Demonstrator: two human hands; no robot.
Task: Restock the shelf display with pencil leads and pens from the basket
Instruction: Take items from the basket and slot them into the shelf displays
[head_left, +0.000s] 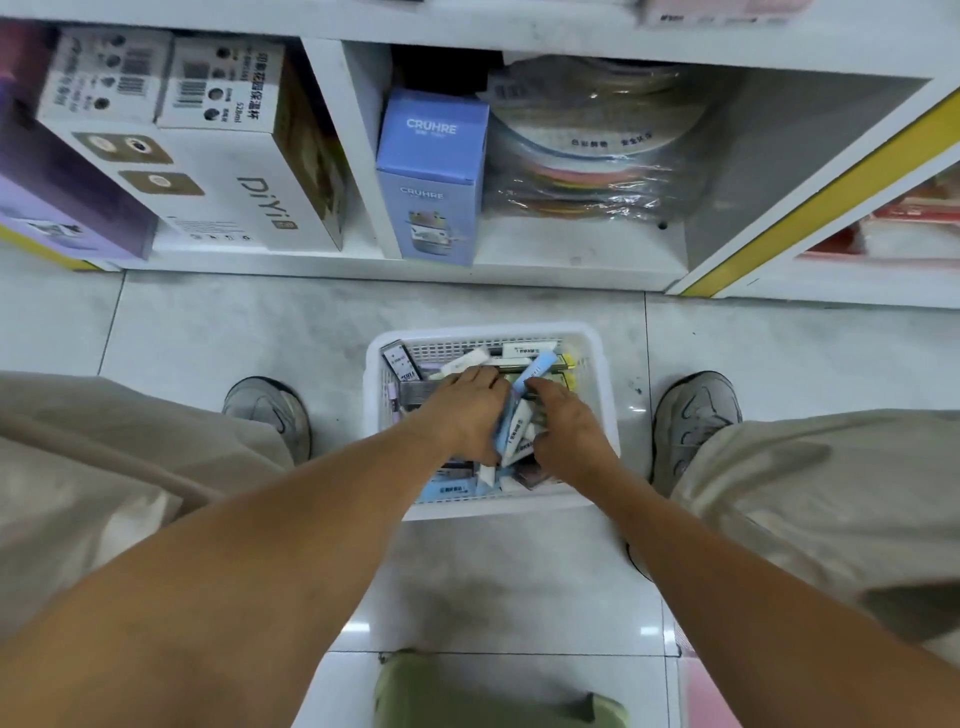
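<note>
A white plastic basket (376, 364) stands on the floor between my feet, filled with several small boxes of pencil leads and pens in blue, white, pink and black. Both of my hands are down inside it. My left hand (467, 410) is closed around a bundle of light-blue and white boxes (511, 431). My right hand (569, 428) presses on the same bundle from the right, its fingers touching a light-blue box (537, 366) that sticks up. The lower layer of the basket is hidden under my hands.
A low white shelf (363, 270) runs across the top, holding white DiYi boxes (223, 182), a blue CRUHRE box (431, 176) and a wrapped stack of coloured discs (597, 150). My shoes (270, 410) (691, 415) flank the basket on the grey tiles.
</note>
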